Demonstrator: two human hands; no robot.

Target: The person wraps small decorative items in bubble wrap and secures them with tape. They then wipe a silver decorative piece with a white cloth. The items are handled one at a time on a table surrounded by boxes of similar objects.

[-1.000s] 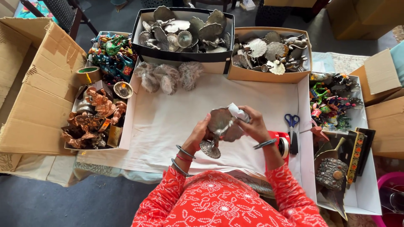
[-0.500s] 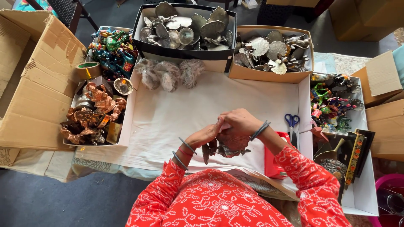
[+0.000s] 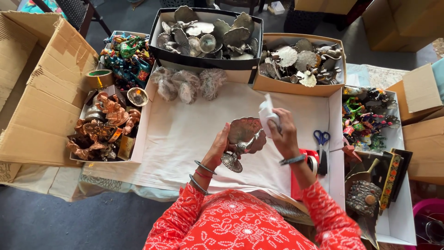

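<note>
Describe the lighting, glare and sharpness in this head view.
Head view: soft, even daylight with faint shadows; small glints on the silver peacock figurine in the left hand; right hand with white cloth sharp; wide-angle bending at the edges.

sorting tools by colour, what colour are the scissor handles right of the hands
Blue handles on the scissors, seen clearly in the head view.

Centre frame, a silver metal peacock figurine (image 3: 244, 139) sits between both hands; upper centre, a black box of silver metal pieces (image 3: 159, 41); right, blue-handled scissors (image 3: 322, 143).
</note>
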